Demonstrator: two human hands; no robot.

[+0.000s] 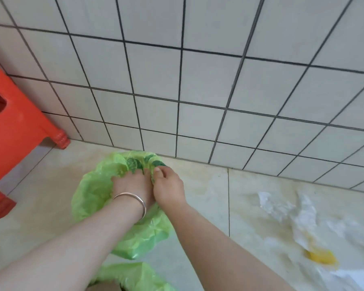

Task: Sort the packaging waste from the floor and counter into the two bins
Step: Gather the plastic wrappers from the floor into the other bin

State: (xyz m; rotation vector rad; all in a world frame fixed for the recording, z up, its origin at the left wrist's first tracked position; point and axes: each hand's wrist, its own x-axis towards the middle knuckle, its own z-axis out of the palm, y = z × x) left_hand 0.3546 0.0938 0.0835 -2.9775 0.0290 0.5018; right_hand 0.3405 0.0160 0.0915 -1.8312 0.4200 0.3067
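A green plastic bag (93,192) lines a bin that stands on the floor against the tiled wall. Both hands are at its far rim. My left hand (130,183), with a metal bangle on the wrist, presses down into the bag with its fingers buried in the plastic. My right hand (168,185) pinches the bag's edge next to it, where dark green print shows. A second green bag (135,276) lies at the bottom edge, partly hidden by my arm. Crumpled clear and white plastic wrap (303,217) lies on the floor at right, with a yellow scrap (322,257) in it.
A red plastic stool (15,133) stands at the left, its legs on the floor near the wall. The white tiled wall (198,80) with dark grout fills the upper view. Pale marble-like floor tiles (208,196) run between the bag and the wrap.
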